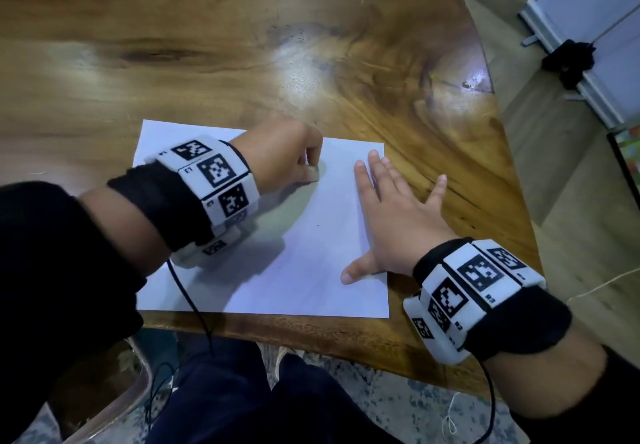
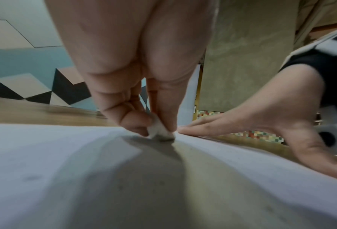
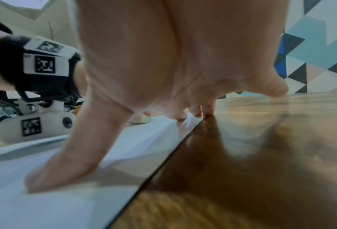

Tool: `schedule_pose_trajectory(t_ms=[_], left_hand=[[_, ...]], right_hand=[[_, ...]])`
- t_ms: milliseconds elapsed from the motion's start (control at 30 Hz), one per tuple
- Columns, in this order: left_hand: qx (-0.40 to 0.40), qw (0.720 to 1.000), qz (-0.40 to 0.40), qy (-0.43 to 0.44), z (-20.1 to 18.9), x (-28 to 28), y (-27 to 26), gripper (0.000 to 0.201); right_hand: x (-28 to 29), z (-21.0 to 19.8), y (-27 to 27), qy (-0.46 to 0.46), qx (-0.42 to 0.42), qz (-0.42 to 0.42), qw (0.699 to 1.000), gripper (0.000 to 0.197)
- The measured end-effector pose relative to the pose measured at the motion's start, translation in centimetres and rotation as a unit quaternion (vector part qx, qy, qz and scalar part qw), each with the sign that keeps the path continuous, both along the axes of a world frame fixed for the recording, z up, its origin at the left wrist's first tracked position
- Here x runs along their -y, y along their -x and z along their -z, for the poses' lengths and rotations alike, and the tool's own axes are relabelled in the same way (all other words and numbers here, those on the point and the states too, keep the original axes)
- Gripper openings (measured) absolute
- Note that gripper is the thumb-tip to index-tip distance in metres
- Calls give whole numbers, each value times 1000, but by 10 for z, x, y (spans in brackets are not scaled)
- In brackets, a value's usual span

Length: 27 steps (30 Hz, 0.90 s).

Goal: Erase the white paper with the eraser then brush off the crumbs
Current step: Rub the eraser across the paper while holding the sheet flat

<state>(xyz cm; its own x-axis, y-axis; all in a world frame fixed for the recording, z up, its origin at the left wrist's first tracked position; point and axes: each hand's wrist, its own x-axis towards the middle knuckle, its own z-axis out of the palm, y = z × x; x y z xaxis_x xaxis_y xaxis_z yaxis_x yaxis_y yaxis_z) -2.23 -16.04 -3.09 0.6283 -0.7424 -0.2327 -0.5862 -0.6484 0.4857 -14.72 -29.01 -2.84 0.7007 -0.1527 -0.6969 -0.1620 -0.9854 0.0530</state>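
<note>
A white sheet of paper lies on the wooden table near its front edge. My left hand pinches a small white eraser between thumb and fingers, its tip pressed on the upper middle of the paper. The left wrist view shows the eraser touching the paper. My right hand lies flat with fingers spread on the paper's right edge, thumb on the paper and the outer fingers on the wood. A few tiny dark specks lie mid-sheet.
The table's right edge curves away at the right, with floor beyond. A white board on a black stand sits on the floor at the upper right. A cable hangs from my left wrist over the front edge. My legs are below.
</note>
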Motion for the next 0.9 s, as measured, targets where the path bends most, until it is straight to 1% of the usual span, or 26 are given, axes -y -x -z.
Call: schedule_pose_trajectory(t_ms=[67, 100, 200, 233, 300, 400, 500, 567, 667, 700, 767, 867, 900], left_hand=[[-6, 1000, 15, 10, 3, -3, 9, 9], [-16, 999, 34, 9, 4, -7, 14, 9], [-63, 990, 125, -36, 5, -20, 29, 11], [-75, 986, 141, -49, 5, -21, 30, 11], [-67, 987, 138, -39, 3, -17, 25, 10], [-11, 995, 103, 0, 2, 6, 10, 7], [7, 994, 113, -5, 4, 19, 12, 5], [-1, 987, 159, -10, 5, 13, 24, 6], [-56, 962, 263, -51, 3, -4, 41, 6], [-73, 955, 279, -66, 2, -6, 42, 6], [-76, 958, 267, -66, -1, -1, 37, 6], [-17, 979, 202, -30, -2, 16, 28, 4], [-10, 981, 190, -21, -1, 18, 28, 4]], right_hand=[[0, 0, 0, 0, -2, 2, 1000, 148], [0, 0, -1, 0, -1, 1, 1000, 149], [1, 1, -1, 0, 1, 0, 1000, 149], [1, 2, 0, -1, 3, 0, 1000, 149], [1, 2, 0, -2, 5, -1, 1000, 149], [0, 2, 0, 1, 3, -2, 1000, 149], [0, 0, -1, -3, 2, 1, 1000, 148], [1, 0, 0, -8, 3, 3, 1000, 148], [1, 0, 0, -14, 3, 6, 1000, 149], [0, 1, 0, -14, 3, 6, 1000, 149], [0, 1, 0, -11, 5, 3, 1000, 148], [1, 0, 0, -14, -1, 5, 1000, 148], [1, 0, -1, -15, -2, 6, 1000, 148]])
